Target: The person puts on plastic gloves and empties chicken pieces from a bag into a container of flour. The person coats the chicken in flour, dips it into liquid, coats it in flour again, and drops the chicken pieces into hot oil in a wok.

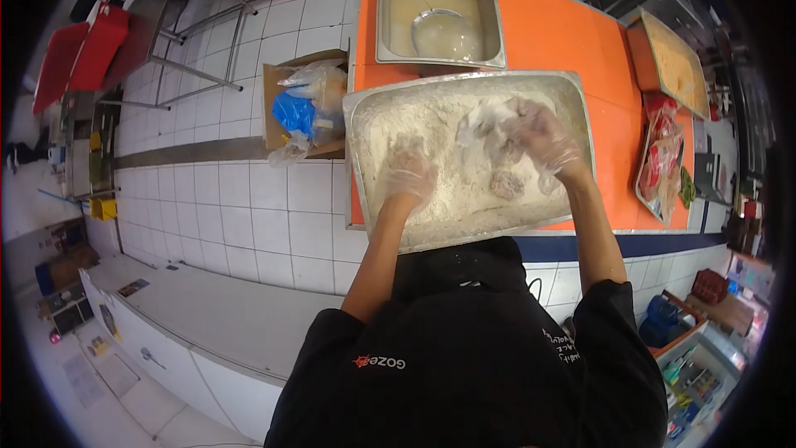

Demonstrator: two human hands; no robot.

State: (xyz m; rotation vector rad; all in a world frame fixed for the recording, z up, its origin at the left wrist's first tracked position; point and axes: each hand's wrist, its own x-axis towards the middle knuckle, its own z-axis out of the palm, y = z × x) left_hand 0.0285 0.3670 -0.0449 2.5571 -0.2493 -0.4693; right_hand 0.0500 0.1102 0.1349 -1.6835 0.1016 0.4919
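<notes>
A large metal tray (464, 242) of white flour (452, 178) lies across the front of the orange table. My left hand (411, 174), in a clear plastic glove, rests in the flour on the left side, its fingers spread forward and coated white. Over the tray's right half, my gloved right hand (547, 139) has its fingers curled on a pale floured piece (487, 119); flour and blur hide what kind of food it is. Another floured lump (507, 185) lies in the flour just below that hand.
Behind the tray stands a deep metal pan (383, 29) of cloudy liquid with a wire strainer (439, 29) in it. On the right are a pan of orange-coloured food (672, 66) and a tray of plastic bags (661, 158). A cardboard box (274, 116) sits left of the orange table (564, 29).
</notes>
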